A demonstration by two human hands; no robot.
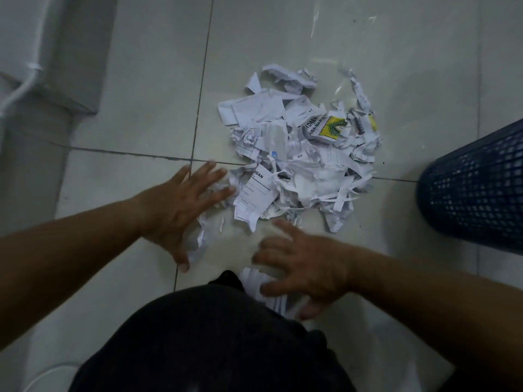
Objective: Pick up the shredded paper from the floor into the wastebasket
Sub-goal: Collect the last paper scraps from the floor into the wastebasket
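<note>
White shredded paper (297, 154) heaped just ahead | left hand (185, 206) splayed flat, touching its near edge | right hand (305, 267) splayed over stray strips (254, 282) | wastebasket (478, 188) to the right

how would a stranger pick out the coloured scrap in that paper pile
Start at the dark blue mesh wastebasket on the right, then look left to the pile of shredded paper on the floor. In the pile's far right part lies the scrap with a yellow and green emblem; its neighbours are mostly white with black print.
</note>
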